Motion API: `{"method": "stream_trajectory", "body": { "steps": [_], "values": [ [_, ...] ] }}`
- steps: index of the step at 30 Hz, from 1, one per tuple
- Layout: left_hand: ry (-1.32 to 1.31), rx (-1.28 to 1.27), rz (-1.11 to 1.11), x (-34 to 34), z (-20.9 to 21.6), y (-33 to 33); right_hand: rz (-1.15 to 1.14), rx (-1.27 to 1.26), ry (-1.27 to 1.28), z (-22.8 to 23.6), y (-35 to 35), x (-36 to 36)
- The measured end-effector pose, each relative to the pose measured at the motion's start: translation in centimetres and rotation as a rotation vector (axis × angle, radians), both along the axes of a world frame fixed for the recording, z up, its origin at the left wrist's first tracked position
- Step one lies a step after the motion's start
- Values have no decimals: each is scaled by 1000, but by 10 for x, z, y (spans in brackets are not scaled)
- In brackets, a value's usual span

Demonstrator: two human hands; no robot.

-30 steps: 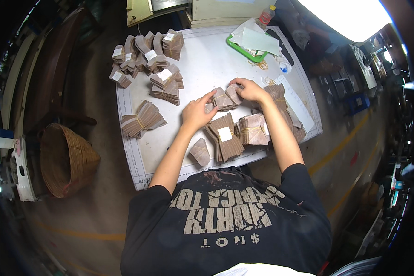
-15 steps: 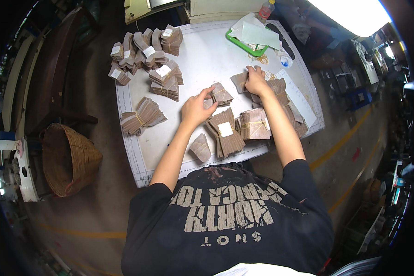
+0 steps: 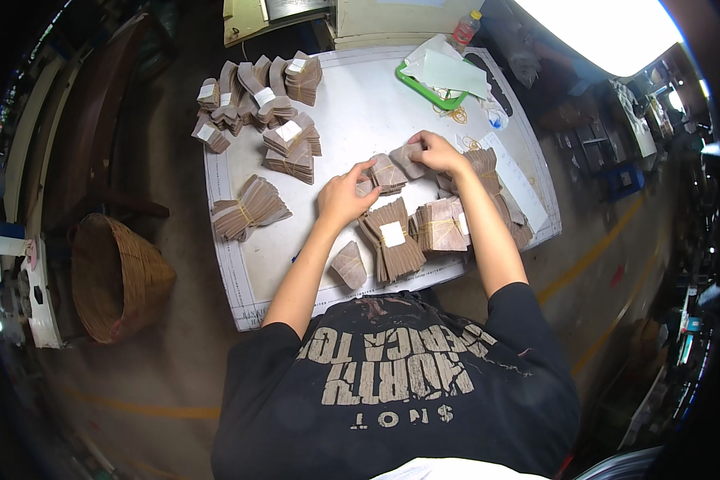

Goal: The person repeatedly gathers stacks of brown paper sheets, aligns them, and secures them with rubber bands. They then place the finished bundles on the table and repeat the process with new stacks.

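Observation:
Near the middle of the table, my left hand (image 3: 346,194) curls its thumb and fingers about the left side of a small banded bundle of greyish-brown cut pieces (image 3: 389,174). My right hand (image 3: 442,154) pinches a flat greyish-brown piece (image 3: 409,161) right beside that bundle, its fingertips partly hiding the piece. Closer to me lie a fanned bundle with a white label (image 3: 394,254), another yellow-banded bundle (image 3: 436,224) and a small tapered stack (image 3: 349,265). More stacked pieces (image 3: 482,164) rest partly behind my right forearm.
Several labelled bundles (image 3: 264,100) crowd the table's far left, with a fanned bundle (image 3: 250,210) nearer me. At the far right are a green-rimmed tray (image 3: 424,88), rubber bands (image 3: 456,116) and a bottle (image 3: 466,32). A wicker basket (image 3: 140,276) lies tipped on the floor.
My right hand has moved left and a little nearer to me, bringing the flat piece up to the small bundle. My left hand stays at the bundle. The whole view has shifted slightly.

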State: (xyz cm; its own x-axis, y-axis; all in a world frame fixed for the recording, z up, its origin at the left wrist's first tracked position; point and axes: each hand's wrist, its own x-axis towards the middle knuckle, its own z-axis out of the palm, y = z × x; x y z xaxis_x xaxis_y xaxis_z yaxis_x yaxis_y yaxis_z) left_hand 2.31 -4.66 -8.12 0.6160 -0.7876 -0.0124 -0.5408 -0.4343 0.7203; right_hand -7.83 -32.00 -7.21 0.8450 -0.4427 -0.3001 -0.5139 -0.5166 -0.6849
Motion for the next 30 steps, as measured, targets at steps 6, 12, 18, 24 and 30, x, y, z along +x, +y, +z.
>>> {"method": "stream_trajectory", "body": {
  "steps": [6,12,18,24,30],
  "values": [
    [38,41,22,4,-2,4,-155,720,80,3,6,0],
    [35,-126,24,2,-4,0,69,353,46,-7,4,-5],
    [433,-556,198,23,-37,33,-131,234,-59,-19,2,-4],
    [76,-229,-106,8,-29,64,-196,301,-41,-17,1,-4],
    [507,-409,162,15,-6,48,-192,-19,-362,-3,0,-6]
  ]
}}
